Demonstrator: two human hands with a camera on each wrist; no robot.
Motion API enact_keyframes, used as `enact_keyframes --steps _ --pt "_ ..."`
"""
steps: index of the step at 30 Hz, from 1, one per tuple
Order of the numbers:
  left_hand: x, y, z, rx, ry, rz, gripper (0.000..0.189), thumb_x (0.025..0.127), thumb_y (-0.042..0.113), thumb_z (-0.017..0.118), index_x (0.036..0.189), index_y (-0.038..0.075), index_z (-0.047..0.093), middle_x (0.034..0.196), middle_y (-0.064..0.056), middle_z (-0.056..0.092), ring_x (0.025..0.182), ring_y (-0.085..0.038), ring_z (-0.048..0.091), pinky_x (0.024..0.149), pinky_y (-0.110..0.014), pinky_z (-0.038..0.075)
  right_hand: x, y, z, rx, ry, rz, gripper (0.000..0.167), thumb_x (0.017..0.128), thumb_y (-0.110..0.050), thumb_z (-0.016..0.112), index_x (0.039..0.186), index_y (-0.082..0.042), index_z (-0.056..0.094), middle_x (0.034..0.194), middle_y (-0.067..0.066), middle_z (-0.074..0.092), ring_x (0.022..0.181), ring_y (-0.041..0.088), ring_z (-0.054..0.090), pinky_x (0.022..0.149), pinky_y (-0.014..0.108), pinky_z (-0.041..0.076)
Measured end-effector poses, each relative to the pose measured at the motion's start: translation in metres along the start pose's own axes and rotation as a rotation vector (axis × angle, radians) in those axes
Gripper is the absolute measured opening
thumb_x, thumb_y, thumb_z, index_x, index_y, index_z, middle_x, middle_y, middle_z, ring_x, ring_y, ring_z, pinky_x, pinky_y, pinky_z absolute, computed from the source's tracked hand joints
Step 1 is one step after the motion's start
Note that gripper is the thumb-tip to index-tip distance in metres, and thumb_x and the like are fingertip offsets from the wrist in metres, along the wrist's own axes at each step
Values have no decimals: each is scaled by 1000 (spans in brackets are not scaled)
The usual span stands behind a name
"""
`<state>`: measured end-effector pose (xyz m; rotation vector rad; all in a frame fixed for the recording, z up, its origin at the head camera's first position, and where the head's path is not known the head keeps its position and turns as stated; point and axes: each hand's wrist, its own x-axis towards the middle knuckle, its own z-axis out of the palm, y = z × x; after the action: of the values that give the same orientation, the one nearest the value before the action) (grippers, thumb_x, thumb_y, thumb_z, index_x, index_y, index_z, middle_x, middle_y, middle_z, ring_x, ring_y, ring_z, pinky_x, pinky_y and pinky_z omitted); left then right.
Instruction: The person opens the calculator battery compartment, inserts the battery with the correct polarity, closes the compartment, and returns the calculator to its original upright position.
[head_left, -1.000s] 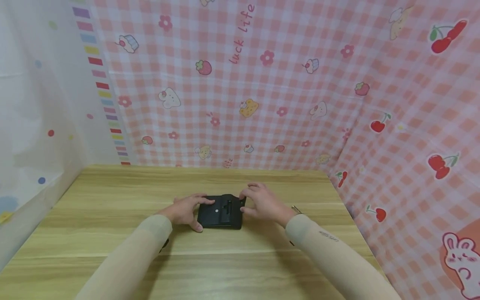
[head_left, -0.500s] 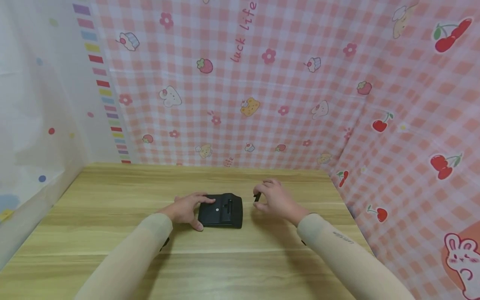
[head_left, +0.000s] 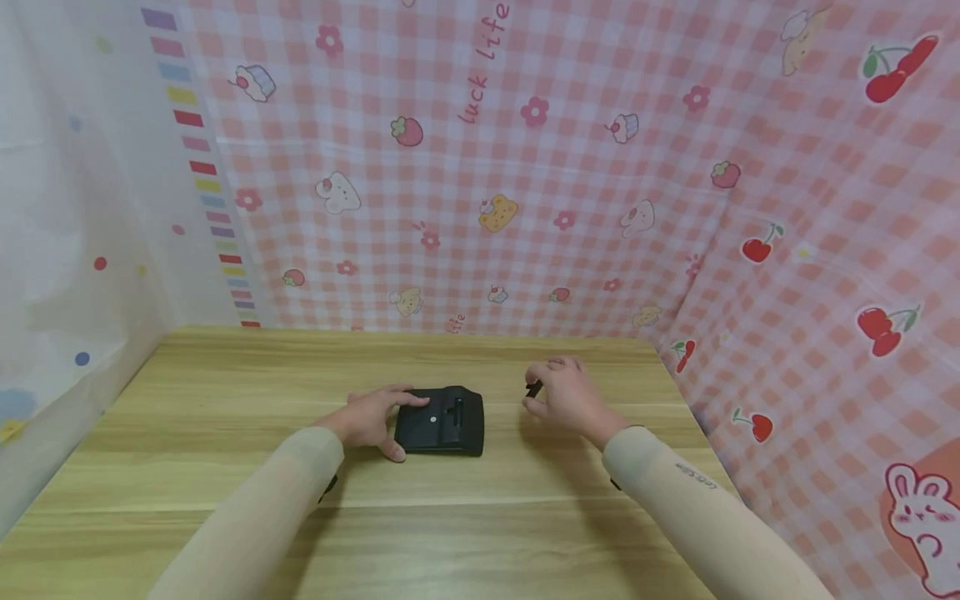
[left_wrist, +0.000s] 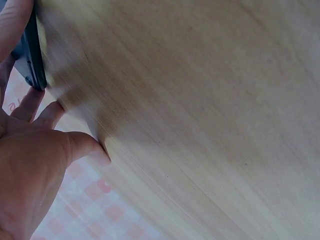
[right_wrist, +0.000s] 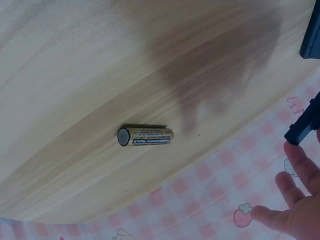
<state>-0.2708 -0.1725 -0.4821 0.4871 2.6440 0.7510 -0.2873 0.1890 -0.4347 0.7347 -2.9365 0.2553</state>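
Note:
A flat black device [head_left: 418, 435] lies on the wooden table with an uncovered battery slot [head_left: 459, 411] in its thicker right part. My left hand [head_left: 371, 419] holds its left end, thumb at the near edge and a finger across the top. In the left wrist view only a dark edge of the device [left_wrist: 34, 55] shows beside the fingers. To the right, my right hand [head_left: 564, 396] pinches a small black battery cover [head_left: 533, 389] above the table, apart from the device. In the right wrist view, a gold AA battery [right_wrist: 149, 136] lies on its side; the head view hides it.
The wooden table [head_left: 420, 542] meets a pink checked cloth [head_left: 480, 250] at the back and right. A white dotted cloth [head_left: 82, 250] hangs at the left.
My right hand has moved to the right, away from the device, taking the battery cover with it. My left hand and the device have stayed in place.

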Motion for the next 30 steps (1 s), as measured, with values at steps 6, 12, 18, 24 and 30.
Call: enact_keyframes --steps 6,12,18,24,30 --pt "0 1 0 10 2 -1 95 72 27 100 157 32 56 177 -12 30 162 -46 29 123 -84 5 1 0 -1 11 -20 67 30 98 -34 78 119 -15 70 128 13 75 143 45 52 125 74 27" --pt "-1 2 0 15 4 5 95 73 26 101 157 31 56 177 -12 30 162 -46 29 122 -85 6 3 -3 -2 3 -27 141 29 99 -35 75 119 -14 70 123 15 77 140 49 54 123 77 26" --pt "0 2 0 16 6 7 95 73 25 100 157 31 56 177 -12 30 162 -46 29 121 -86 6 12 -3 -1 68 -29 283 32 99 -37 73 119 -13 71 105 11 79 122 43 64 117 71 35" --pt "-1 2 1 24 5 16 95 74 25 100 157 31 56 176 -13 30 161 -46 30 121 -87 7 21 1 -2 102 -72 418 39 99 -42 71 124 -12 71 116 9 80 110 35 71 111 67 42" --pt "0 0 1 23 7 13 95 73 26 100 157 32 55 177 -12 30 161 -46 30 120 -87 6 27 4 1 134 -79 510 37 98 -44 71 119 -14 71 120 8 77 109 34 69 104 66 44"
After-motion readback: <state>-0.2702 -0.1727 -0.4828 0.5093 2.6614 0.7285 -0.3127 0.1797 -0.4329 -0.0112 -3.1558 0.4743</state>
